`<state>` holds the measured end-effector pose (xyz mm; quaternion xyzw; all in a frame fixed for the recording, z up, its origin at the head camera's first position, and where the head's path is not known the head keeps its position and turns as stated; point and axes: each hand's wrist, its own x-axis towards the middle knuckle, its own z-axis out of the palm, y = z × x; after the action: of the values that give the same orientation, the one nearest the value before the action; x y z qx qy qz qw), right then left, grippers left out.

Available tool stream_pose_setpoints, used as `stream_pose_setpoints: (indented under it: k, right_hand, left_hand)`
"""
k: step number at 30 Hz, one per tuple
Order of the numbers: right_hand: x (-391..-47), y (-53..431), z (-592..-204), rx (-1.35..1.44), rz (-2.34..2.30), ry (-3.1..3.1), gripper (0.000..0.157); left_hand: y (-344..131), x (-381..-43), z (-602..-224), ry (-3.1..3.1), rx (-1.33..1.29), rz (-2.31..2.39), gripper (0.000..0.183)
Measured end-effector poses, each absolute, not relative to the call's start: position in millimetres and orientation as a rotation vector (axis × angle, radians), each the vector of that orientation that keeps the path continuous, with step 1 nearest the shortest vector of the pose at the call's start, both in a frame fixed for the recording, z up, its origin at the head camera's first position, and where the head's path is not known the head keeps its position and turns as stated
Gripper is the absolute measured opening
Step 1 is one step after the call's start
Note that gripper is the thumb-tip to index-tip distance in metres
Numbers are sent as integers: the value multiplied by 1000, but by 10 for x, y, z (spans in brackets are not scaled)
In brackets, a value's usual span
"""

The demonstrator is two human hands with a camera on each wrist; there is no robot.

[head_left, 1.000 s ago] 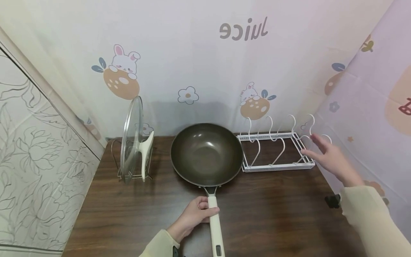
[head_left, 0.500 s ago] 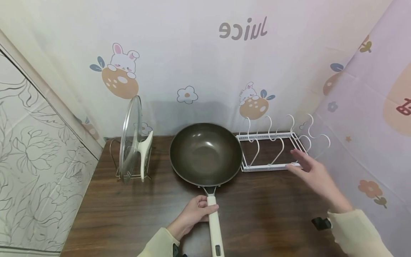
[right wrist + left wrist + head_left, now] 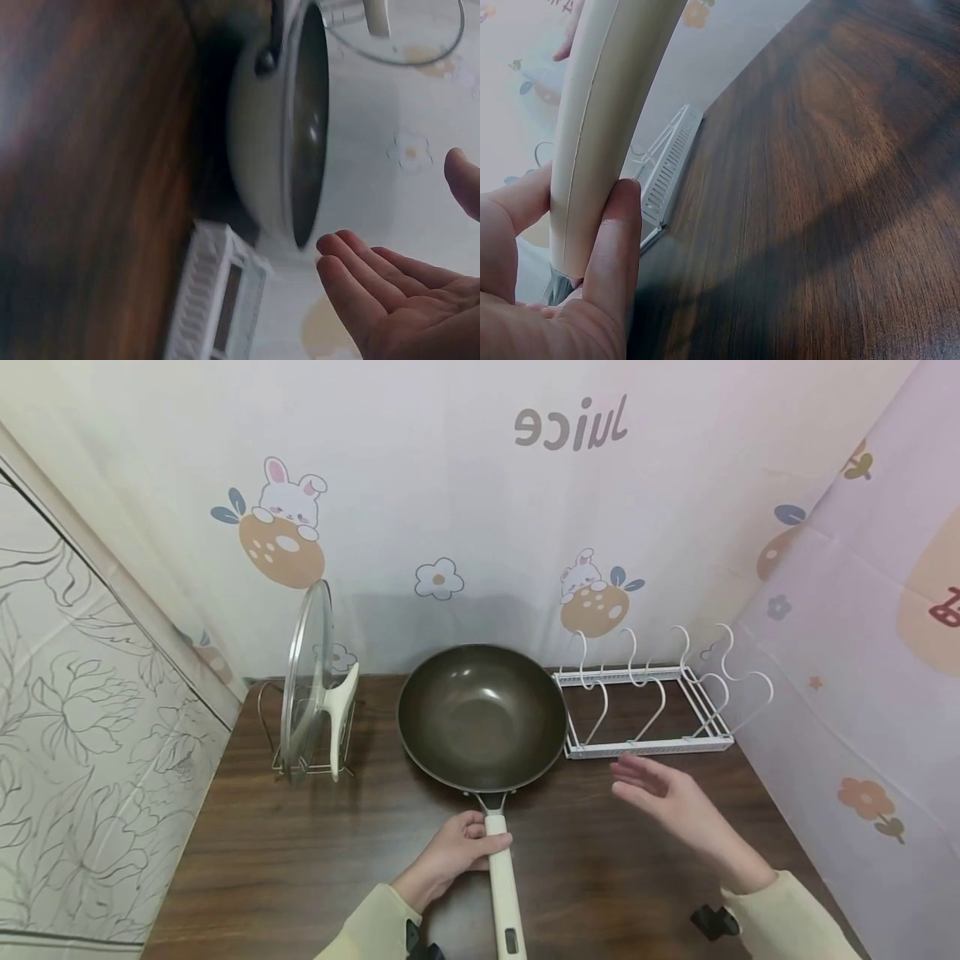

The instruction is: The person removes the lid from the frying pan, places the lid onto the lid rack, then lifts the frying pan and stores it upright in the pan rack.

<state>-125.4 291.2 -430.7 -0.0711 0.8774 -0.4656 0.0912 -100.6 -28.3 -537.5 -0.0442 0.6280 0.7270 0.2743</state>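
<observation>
A wok (image 3: 482,718) with a dark inside and a long cream handle (image 3: 506,902) stands at the middle of the table. My left hand (image 3: 452,853) grips the handle near the pan end, thumb laid across the top. In the left wrist view the fingers (image 3: 619,225) and thumb close on the cream handle (image 3: 600,112) from both sides. My right hand (image 3: 678,806) hovers over the table to the right of the wok, fingers loosely extended, holding nothing. The right wrist view shows that hand (image 3: 409,300) near the wok's pale outer side (image 3: 259,135).
A white rack (image 3: 645,747) with several curved dividers lies right of the wok, close to its rim. At left, a wire stand (image 3: 270,727) holds an upright glass lid (image 3: 306,685) with a cream handle (image 3: 341,722). A printed curtain (image 3: 480,485) hangs behind the dark wooden table (image 3: 360,877).
My right hand has moved left and toward me, from over the rack's right end to the table in front of it. The left hand keeps its grip on the wok handle.
</observation>
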Motion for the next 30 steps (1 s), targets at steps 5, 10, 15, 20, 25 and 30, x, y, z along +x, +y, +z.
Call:
stream_pose_setpoints:
  k: [5,10,15,20,25,30]
  right_hand:
    - [-1193,2778,-4443,-216,-1403,2467,56]
    - [-1132,2718,-4549,-168,-1359,2346,58]
    - [-1062,2636,-4640,-177,-1375,2205,58]
    - [-961,2531,-4754,-237,-1460,1972,61]
    - [-877,2458,-4827,-245,-1491,1817,60]
    - [-817,2410,-4862,-240,-1530,1708,53]
  left_hand:
    - [-258,-1009,-5374,1658,-121,1985,50]
    - [-202,-989,-5388,1629,-132,2020,45]
    - [-150,-996,-5391,1615,-141,2044,41]
    - [-74,-1001,-5382,1612,-163,2062,39]
    - [7,-1009,-5379,1642,-177,2057,39]
    - [73,-1013,-5384,1638,-188,2077,36]
